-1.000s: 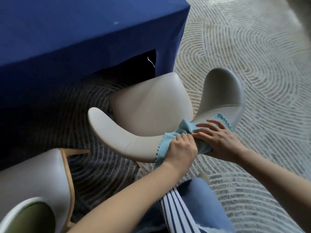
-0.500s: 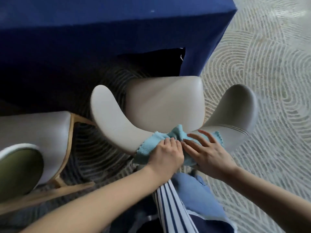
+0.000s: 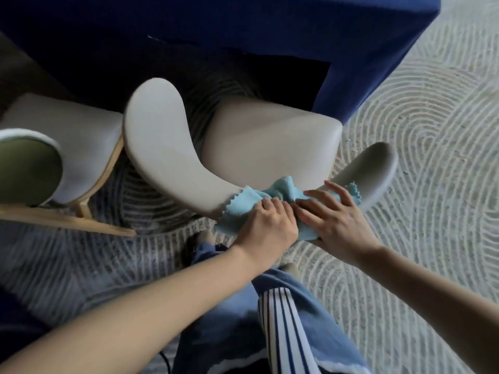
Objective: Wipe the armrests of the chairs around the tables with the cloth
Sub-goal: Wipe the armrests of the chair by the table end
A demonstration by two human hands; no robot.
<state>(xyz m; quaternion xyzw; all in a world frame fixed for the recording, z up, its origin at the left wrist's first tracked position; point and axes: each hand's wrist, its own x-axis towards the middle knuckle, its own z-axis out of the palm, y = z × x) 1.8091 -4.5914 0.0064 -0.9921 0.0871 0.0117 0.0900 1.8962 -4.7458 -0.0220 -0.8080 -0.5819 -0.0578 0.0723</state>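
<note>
Light-blue cloth (image 3: pixel 251 209) draped over the curved back rail of a grey chair (image 3: pixel 270 144), between its armrests (image 3: pixel 156 144). The left hand (image 3: pixel 270 228) has its grip closed on the bunched cloth. The right hand (image 3: pixel 337 225) has a wide grip, fingers flat on it. Behind is a blue-skirted tabletop (image 3: pixel 243 22), below a whorl-patterned carpet (image 3: pixel 418 157), and to the left a second chair (image 3: pixel 67 147).

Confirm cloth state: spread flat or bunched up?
Bunched. The cloth is crumpled in folds on the chair backrest, a ridge rising between the left hand and right hand.
</note>
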